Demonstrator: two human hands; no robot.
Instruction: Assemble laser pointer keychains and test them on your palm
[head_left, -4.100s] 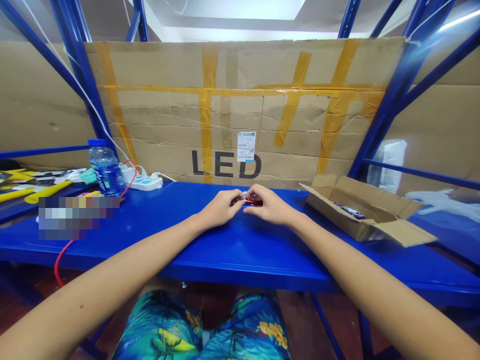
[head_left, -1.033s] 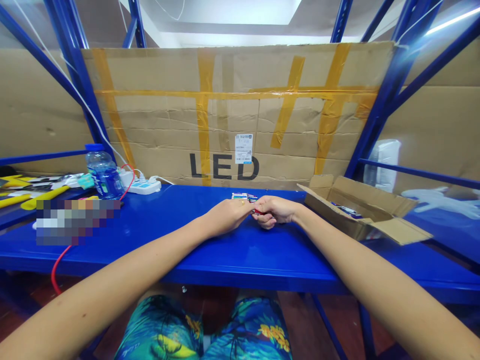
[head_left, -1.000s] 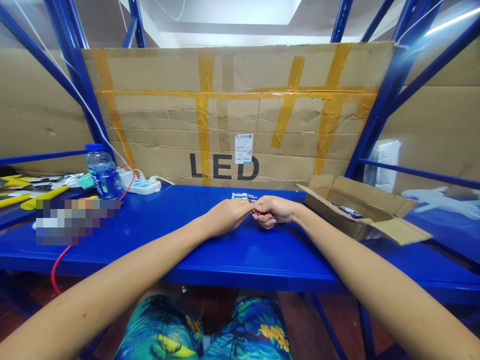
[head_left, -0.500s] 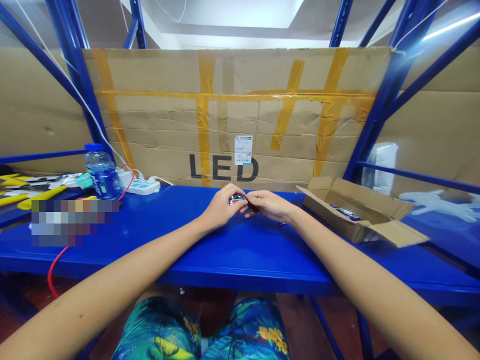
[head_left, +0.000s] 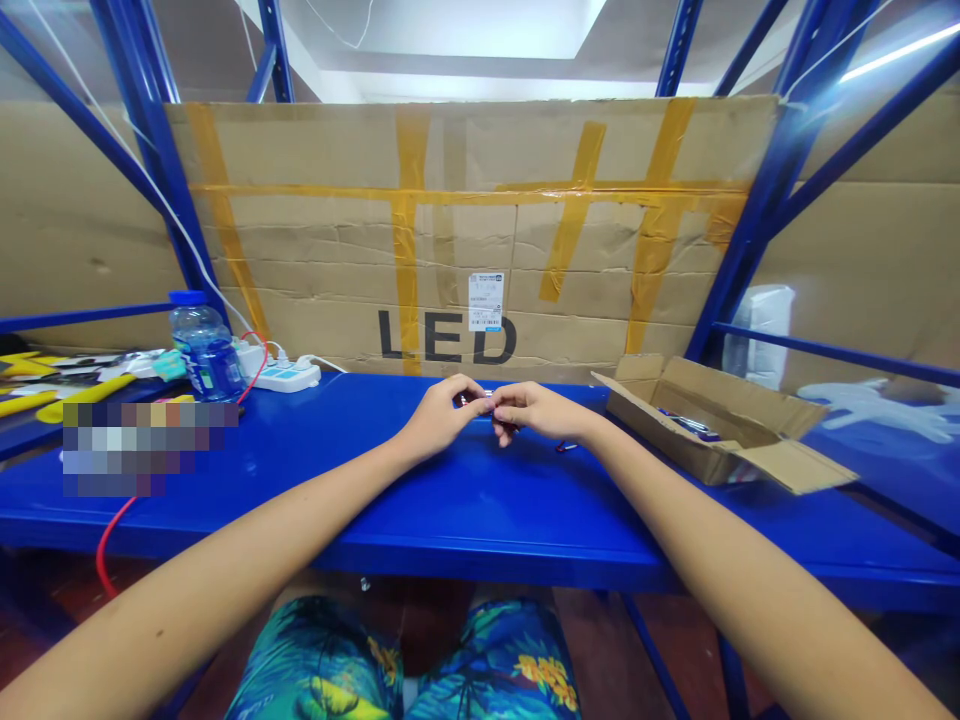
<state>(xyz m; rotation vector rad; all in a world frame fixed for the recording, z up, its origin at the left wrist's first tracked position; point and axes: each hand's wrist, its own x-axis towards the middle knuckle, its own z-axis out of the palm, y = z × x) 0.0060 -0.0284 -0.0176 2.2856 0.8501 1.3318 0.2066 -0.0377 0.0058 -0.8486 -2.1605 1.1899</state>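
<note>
Over the middle of the blue table (head_left: pixel 480 520), my left hand (head_left: pixel 448 413) and my right hand (head_left: pixel 536 411) meet at their fingertips. Both have their fingers pinched around small, shiny, dark-looking parts, mostly hidden by the fingers and too small to make out. A small dark red item (head_left: pixel 566 447) lies on the table just right of my right hand. To the right stands an open cardboard box (head_left: pixel 675 450) with blue and silver items (head_left: pixel 691 426) inside.
A water bottle (head_left: pixel 204 345) and a white power strip (head_left: pixel 285 374) stand at the back left, near yellow-handled tools (head_left: pixel 86 395). A red cable (head_left: pixel 109 540) hangs over the front edge. White gloves (head_left: pixel 892 410) lie far right. A large cardboard panel (head_left: pixel 330 260) closes off the back.
My fingers have shifted around the small parts, and the colourful pieces that showed by my left fingertips are now mostly hidden. My right hand's lower fingers have curled slightly downward.
</note>
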